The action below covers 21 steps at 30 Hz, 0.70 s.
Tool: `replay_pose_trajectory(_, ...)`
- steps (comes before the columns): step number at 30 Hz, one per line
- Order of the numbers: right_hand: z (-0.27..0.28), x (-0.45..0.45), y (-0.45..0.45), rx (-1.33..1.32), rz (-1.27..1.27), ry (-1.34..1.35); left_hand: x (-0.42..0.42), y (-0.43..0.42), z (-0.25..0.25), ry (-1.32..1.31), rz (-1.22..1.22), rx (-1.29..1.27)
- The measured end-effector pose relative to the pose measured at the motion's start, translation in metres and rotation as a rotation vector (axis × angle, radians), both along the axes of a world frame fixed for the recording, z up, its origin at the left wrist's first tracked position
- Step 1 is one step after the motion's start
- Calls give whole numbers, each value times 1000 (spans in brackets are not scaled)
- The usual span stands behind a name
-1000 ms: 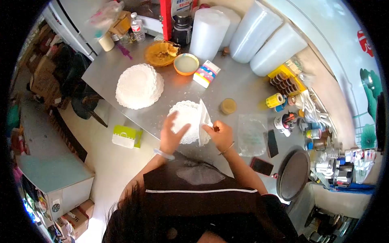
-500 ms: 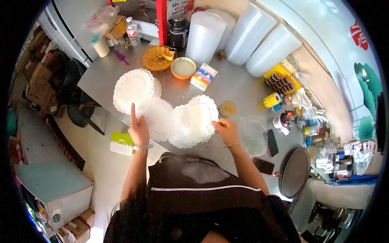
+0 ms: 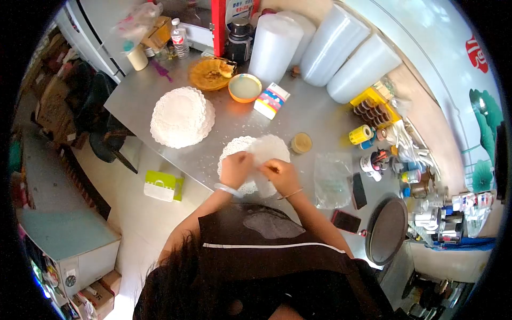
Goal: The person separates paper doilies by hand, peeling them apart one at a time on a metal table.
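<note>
Both my hands meet over round white lace-edged paper doilies (image 3: 232, 146) at the table's front edge. Between the fingers of my left hand (image 3: 237, 170) and my right hand (image 3: 281, 176), a thin white sheet, seemingly a paper doily (image 3: 262, 151), stands up, blurred by motion. Fingers of both hands are pinched at its edge, and the fingertips are partly hidden. A thick stack of the same doilies (image 3: 178, 117) lies to the left. Right of my hands stands a small round jar (image 3: 301, 143) with tan contents.
Behind are an orange bowl (image 3: 245, 88) of pale liquid, a small carton (image 3: 272, 101) and an amber plate (image 3: 205, 74) with food. To the right lie a clear plastic bag (image 3: 332, 181), a phone (image 3: 346, 221) and a round dark tray (image 3: 388, 232). White crumbs dot the metal table (image 3: 205, 162).
My left hand has moved right, from beside the stack to my right hand. The overlapping doilies between the stack and the front pile are gone from there. My right hand has shifted slightly left.
</note>
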State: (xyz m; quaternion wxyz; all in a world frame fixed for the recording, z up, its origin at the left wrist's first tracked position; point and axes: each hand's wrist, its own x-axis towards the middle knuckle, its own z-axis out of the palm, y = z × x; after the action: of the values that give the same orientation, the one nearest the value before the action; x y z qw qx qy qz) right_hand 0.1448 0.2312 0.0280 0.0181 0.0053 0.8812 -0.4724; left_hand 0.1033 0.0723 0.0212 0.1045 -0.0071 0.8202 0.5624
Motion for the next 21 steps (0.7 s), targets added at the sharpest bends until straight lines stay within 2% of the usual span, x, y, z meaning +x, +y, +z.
replay_pose_trajectory(3,-2,2,22,-230,-209,-259,-4,-31,-18,105,130,29)
replay_pose_trajectory(6,-27,5,52,-516,-356,-174,-8,-67,-33,100,228,-75)
replay_pose_trajectory(9,-31,5,65,-57,-513,201,2,-80,14,176,357,-235)
replay_pose_trajectory(12,16,8,35,31,-317,357,7,-94,10,515,317,-316)
replay_pose_trajectory(13,21,9,22,59,-222,352,9,-95,9,661,161,-388)
replay_pose_trajectory(14,22,9,8,87,-126,347,15,-90,9,601,135,-348)
replay_pose_trajectory(16,10,6,-24,-94,12,340,26,-66,20,486,88,-266)
replay_pose_trajectory(18,10,10,-50,-113,127,211,34,-49,9,237,79,51)
replay_pose_trajectory(19,8,8,-55,-59,235,301,33,-46,-2,169,101,60)
replay_pose_trajectory(21,1,6,-59,49,455,474,31,-65,-10,158,213,-83)
